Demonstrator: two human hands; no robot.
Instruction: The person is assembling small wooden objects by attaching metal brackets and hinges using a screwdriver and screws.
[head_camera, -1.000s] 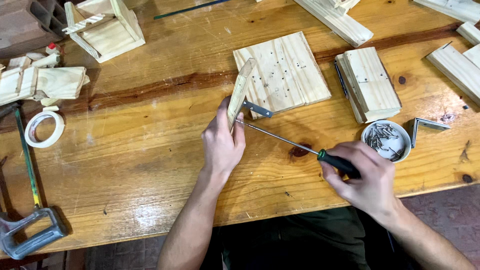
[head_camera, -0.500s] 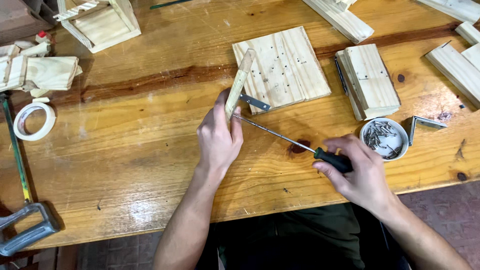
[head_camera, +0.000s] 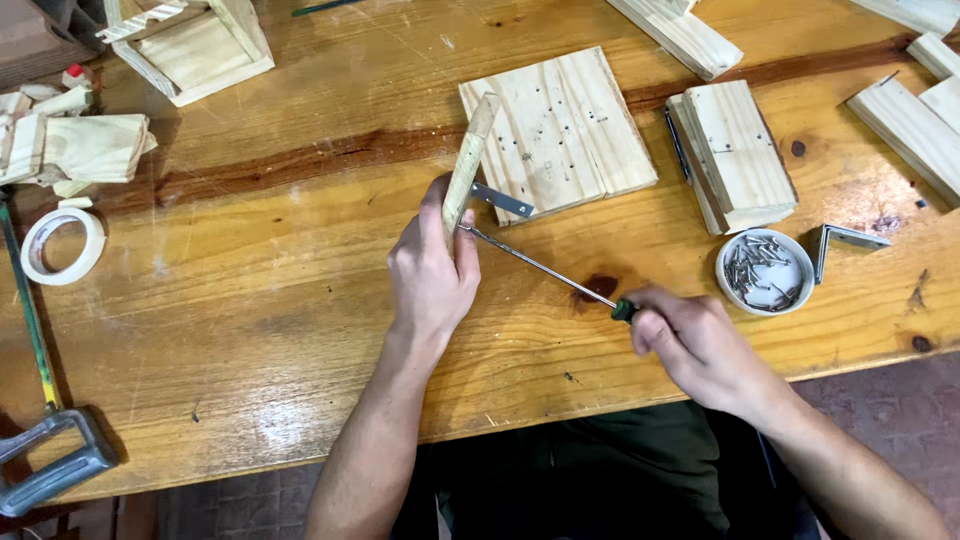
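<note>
Here left hand (head_camera: 432, 268) grips strip (head_camera: 468, 165) | right hand (head_camera: 700, 345) drives screwdriver (head_camera: 540, 265), seemingly | bench (head_camera: 250, 300) edge near.

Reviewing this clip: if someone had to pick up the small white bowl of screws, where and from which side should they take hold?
Judging by its pose, take the white bowl of screws by its rim, coming from above, grip spanning the near and far edges. It sits upright and open, and the metal angle bracket crowds its right side.

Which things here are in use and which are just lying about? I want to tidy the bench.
In use: left hand steadying the wood strip with its metal bracket; right hand on the screwdriver.

Lying about: bowl of screws, wood panel, stacked boards, tape roll, clamp, spare bracket.
</note>
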